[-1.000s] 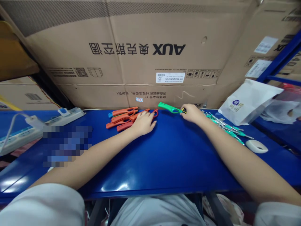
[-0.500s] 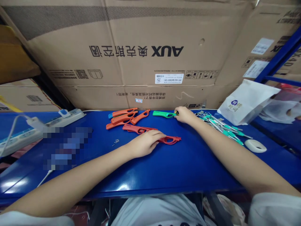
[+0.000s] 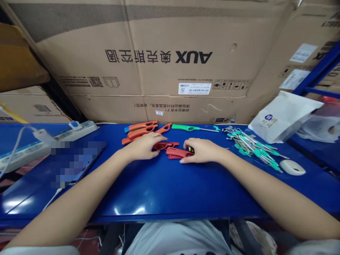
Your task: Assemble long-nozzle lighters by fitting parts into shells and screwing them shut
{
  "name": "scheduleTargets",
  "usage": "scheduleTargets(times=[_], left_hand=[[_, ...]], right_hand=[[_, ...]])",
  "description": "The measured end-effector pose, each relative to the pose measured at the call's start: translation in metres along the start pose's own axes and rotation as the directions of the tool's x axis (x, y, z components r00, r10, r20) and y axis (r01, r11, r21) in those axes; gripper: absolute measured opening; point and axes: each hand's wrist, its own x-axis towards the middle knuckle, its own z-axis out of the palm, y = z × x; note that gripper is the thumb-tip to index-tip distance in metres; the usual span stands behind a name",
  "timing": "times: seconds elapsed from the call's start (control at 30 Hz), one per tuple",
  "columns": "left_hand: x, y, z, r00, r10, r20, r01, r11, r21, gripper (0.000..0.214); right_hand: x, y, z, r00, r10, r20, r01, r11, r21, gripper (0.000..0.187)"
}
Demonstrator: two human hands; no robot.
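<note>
Blue desk (image 3: 148, 193), red handles being positioned, by the look of it
Mid-desk, the near red handle (image 3: 177, 153) is grasped by the right hand (image 3: 204, 150); the far red handle (image 3: 171, 144) is partly covered by the left hand (image 3: 142, 147) (clenched or not, can't be told). A steady pinch seems called for, with a black-and-yellow bit (image 3: 190, 149) wedged there.

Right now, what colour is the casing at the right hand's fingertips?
The casing is red, clearest in the head view.

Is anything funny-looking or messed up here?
Yes: the big printing on the cardboard behind the table is upside down. The green-and-silver rods, near the right hand, lie in a jumbled heap. I see no spill.
</note>
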Motion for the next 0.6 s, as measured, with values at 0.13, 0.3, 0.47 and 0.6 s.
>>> scheduleTargets(times=[0.13, 0.3, 0.47, 0.6], left_hand=[[0.000, -0.012, 0.003, 0.998, -0.040, 0.043, 0.040, 0.999, -0.001, 0.030], [0.003, -0.014, 0.009, 0.999, -0.007, -0.045, 0.006, 1.000, -0.022, 0.032], [0.011, -0.010, 0.020, 0.982, -0.029, -0.185, 0.005, 0.992, -0.126, 0.041], [0.015, -0.010, 0.030, 0.992, 0.002, -0.129, -0.020, 0.990, -0.140, 0.043]], right_hand=[[-0.019, -0.007, 0.003, 0.999, 0.004, 0.044, -0.002, 0.999, -0.043, 0.037], [-0.026, -0.003, 0.002, 0.997, -0.051, 0.064, 0.049, 0.998, 0.033, 0.030], [-0.028, -0.008, 0.003, 0.990, -0.115, 0.084, 0.114, 0.993, 0.024, 0.031], [-0.030, -0.012, 0.003, 0.986, -0.148, 0.083, 0.148, 0.989, 0.002, 0.031]])
